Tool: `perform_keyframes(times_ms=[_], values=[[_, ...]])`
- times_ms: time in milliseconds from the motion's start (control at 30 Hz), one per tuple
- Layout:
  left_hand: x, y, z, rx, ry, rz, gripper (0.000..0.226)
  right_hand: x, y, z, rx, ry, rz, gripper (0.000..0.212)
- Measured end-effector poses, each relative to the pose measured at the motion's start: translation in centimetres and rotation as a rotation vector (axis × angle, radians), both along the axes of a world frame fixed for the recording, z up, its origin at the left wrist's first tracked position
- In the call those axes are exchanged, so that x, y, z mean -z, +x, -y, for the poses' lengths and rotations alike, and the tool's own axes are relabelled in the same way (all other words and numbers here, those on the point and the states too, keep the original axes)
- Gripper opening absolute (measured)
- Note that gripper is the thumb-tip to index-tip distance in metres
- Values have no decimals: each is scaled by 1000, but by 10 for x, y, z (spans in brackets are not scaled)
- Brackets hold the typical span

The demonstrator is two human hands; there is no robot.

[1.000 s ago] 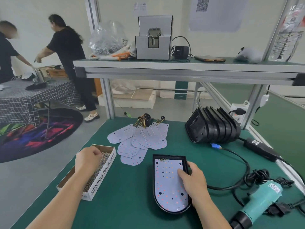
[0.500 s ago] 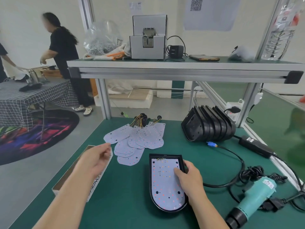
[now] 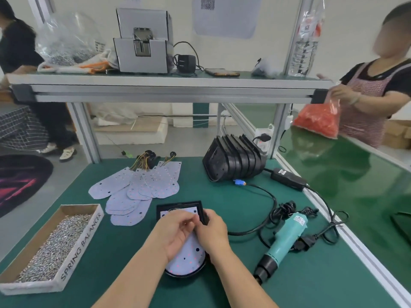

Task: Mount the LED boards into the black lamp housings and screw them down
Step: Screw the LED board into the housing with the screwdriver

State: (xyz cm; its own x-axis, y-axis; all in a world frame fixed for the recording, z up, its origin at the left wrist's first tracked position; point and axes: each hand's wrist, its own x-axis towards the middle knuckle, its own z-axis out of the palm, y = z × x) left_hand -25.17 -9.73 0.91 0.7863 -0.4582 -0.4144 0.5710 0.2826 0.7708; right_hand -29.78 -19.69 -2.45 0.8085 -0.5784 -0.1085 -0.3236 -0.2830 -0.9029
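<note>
Screws being readied over a seated LED board, lower centre of the frame.

The LED board (image 3: pixel 189 256) lay inside the black lamp housing (image 3: pixel 178 206) on the table (image 3: pixel 222 196). Both hands met above its upper end: the left hand (image 3: pixel 175 234) cupped, the right hand (image 3: pixel 214 233) reaching into it. Their fingers (image 3: pixel 188 220) were curled with tips drawn together; whether they pinched a screw I couldn't tell. I judged this the screw-placing step. Next would call for seating one in a board hole, then fetching the teal screwdriver (image 3: pixel 284 238) at lower right. The screw box (image 3: pixel 82 245) at lower left read "SPRING BALANCER". The screwdriver's label and the code sheet (image 3: pixel 224 16) up top were unreadable.
</note>
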Motion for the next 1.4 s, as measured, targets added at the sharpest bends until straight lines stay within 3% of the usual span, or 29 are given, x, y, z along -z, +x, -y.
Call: perform_keyframes(times_ms=[67,133,267,333,467,633,733,833,933,1067,1233,1300,1400], values=[[5,0,3,10,61,72,34,-6,-9,3,-90,-73,-57,24],[8,-1,5,26,84,105,22,-12,-26,11,-145,-220,-84,33],[10,3,0,18,40,59,16,-26,-80,48,179,-493,-17,35],[9,5,-4,19,7,12,19,-29,-107,71,330,-561,-127,42],[5,1,-7,52,-37,-48,31,-21,-131,94,422,-436,-367,86],[-1,-2,-11,12,-56,-93,18,-17,-128,104,469,-252,-260,116],[-2,-3,-13,-16,-58,-107,16,-14,-128,107,582,26,-87,101],[-3,-3,-13,-29,-74,-131,12,-17,-131,106,555,561,261,44],[-1,-2,-14,-42,-130,-159,7,-27,-131,104,435,885,537,34],[0,-4,-15,-8,-145,-159,7,-51,-121,95,205,1048,772,43],[-9,-9,-18,-2,-173,-202,6,-79,-93,74,-58,1366,1011,21],[-14,-16,-20,15,-204,-231,12,-92,-82,69,-27,1348,1015,14],[-18,-27,-22,53,-218,-256,23,-108,-64,66,234,1141,983,9]])
